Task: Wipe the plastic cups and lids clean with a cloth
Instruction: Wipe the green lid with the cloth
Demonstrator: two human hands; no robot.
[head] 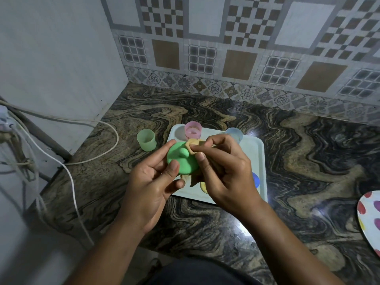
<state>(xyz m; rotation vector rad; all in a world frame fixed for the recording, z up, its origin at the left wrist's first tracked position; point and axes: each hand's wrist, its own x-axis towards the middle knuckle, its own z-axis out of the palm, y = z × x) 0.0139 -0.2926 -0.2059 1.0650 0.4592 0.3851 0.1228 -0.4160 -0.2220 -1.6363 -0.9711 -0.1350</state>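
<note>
One green lid (182, 164) between left fingers (159, 154)

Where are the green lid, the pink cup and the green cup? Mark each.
green lid (188, 166), head view, flat top below the knob
pink cup (193, 130), head view, side wall
green cup (146, 141), head view, outer wall

Green lid (181, 163), tan cloth (194, 143), pink cup (193, 129) (translucent), white tray (253, 153), swirled brown-black counter (308, 151).

home kitchen — marble-pattern counter (287, 161) | tiled backsplash (226, 48) | tray (255, 153)
</note>
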